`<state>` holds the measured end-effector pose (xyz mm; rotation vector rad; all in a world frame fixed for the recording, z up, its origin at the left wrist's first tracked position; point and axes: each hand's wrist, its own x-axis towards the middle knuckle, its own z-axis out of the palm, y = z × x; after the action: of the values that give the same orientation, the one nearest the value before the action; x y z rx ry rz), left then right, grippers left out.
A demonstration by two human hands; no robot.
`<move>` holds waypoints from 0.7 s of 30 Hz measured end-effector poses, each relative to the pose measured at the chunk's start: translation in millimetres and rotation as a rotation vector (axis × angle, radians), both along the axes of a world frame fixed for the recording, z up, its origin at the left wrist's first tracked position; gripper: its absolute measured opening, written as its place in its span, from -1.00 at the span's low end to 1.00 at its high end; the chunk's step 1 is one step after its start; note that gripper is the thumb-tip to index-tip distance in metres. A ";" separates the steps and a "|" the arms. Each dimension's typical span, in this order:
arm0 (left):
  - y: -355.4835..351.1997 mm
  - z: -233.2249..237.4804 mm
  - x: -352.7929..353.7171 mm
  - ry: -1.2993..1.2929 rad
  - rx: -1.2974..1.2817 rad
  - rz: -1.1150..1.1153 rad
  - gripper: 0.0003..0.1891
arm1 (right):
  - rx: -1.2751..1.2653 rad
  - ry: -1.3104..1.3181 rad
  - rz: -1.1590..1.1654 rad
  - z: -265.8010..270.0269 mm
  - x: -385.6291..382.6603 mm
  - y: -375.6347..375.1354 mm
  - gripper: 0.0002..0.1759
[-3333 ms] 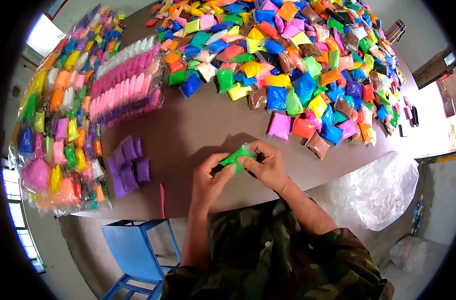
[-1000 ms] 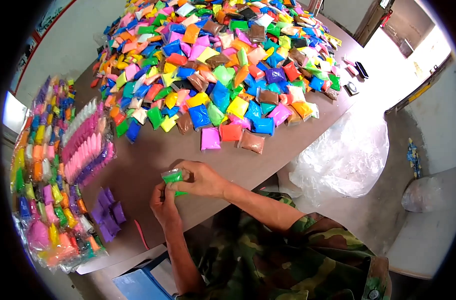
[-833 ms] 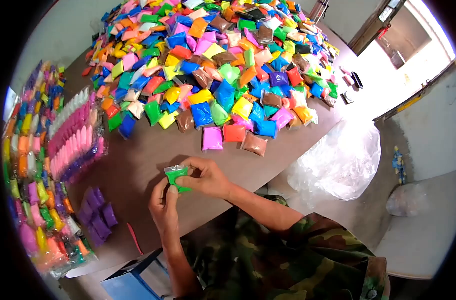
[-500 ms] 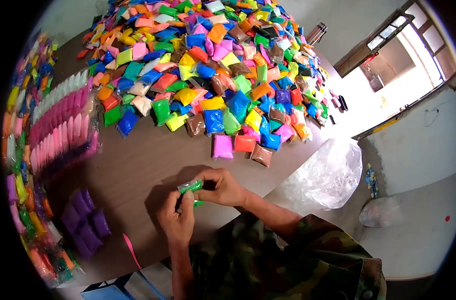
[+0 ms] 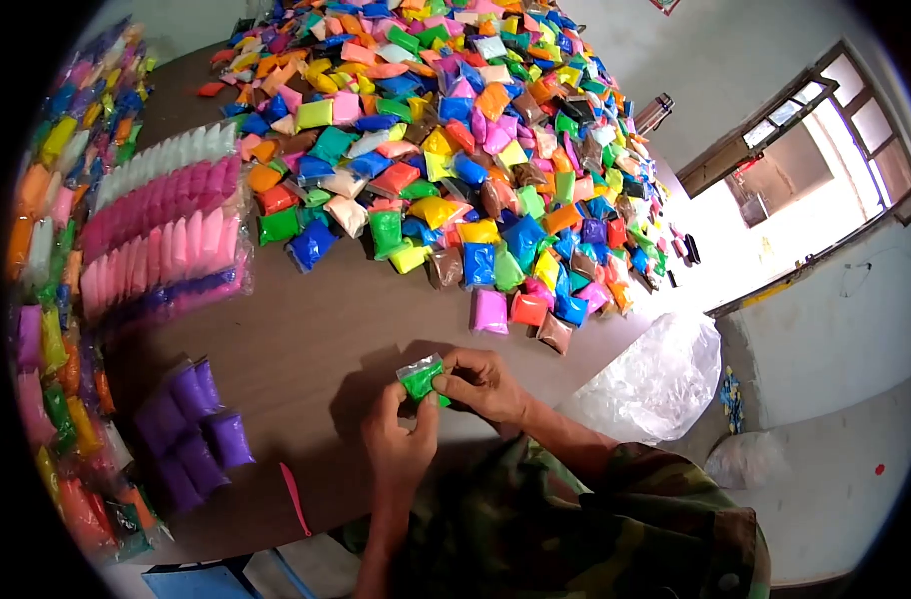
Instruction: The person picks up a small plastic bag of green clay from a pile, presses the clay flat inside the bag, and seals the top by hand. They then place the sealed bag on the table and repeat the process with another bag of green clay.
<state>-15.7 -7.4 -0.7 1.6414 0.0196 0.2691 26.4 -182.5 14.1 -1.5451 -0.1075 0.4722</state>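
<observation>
A small clear packet of green clay-like stuff (image 5: 422, 379) is held up over the front of the table between both hands. My left hand (image 5: 401, 439) pinches its lower left side between thumb and fingers. My right hand (image 5: 483, 385) grips its right edge, thumb in front. The packet's clear top strip points up and away from me. Beyond the hands, a pink packet (image 5: 490, 312), a red packet (image 5: 528, 308) and a brown packet (image 5: 553, 334) lie at the near edge of a big heap.
The heap of coloured packets (image 5: 455, 160) covers the table's far part. Rows of white, magenta and pink packets (image 5: 161, 255) stand at left, purple packets (image 5: 191, 429) nearer. A pink plastic tool (image 5: 295, 499) lies near the front edge. A clear plastic bag (image 5: 655, 379) sits right of the table.
The view has shifted, so the table's contents sit further right and lower. The green packet, largely covered by fingers before, now shows its face and clear top. Both hands keep hold of it.
</observation>
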 end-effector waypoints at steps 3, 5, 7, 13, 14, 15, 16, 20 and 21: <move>3.7 -9.1 -2.0 0.051 -0.015 -0.030 -0.78 | -0.096 -0.093 0.070 6.2 1.2 2.2 -0.82; 3.9 -10.7 -2.2 0.043 0.059 -0.012 -0.79 | -0.140 -0.119 0.130 16.1 6.5 3.5 -0.81; 1.8 -5.4 -1.3 0.027 0.061 0.003 -0.81 | -0.139 -0.172 0.183 14.1 10.6 3.8 -0.76; -5.0 9.7 0.2 0.048 0.066 -0.019 -0.80 | 0.144 -0.029 0.122 7.6 14.4 -2.8 -0.75; -8.6 11.3 -0.4 0.047 0.066 -0.007 -0.79 | 0.156 -0.030 0.123 3.0 14.8 -4.3 -0.75; -11.0 11.6 -0.3 0.047 0.080 -0.006 -0.79 | 0.145 -0.047 0.105 -2.0 15.4 -4.3 -0.75; -11.4 11.0 -0.6 0.085 0.088 0.008 -0.80 | 0.135 -0.061 0.084 -5.8 17.4 -4.1 -0.76; -7.0 1.6 -1.5 0.157 0.071 -0.004 -0.84 | 0.222 -0.132 0.158 -6.2 22.4 -3.9 -0.70; -8.5 5.3 -1.5 0.198 0.049 0.007 -0.87 | 0.111 -0.224 0.230 -9.4 27.2 -6.2 -0.69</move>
<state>-17.2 -16.0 4.5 1.7117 0.1704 0.1123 53.6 -188.7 4.6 -1.4788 -0.4811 0.4644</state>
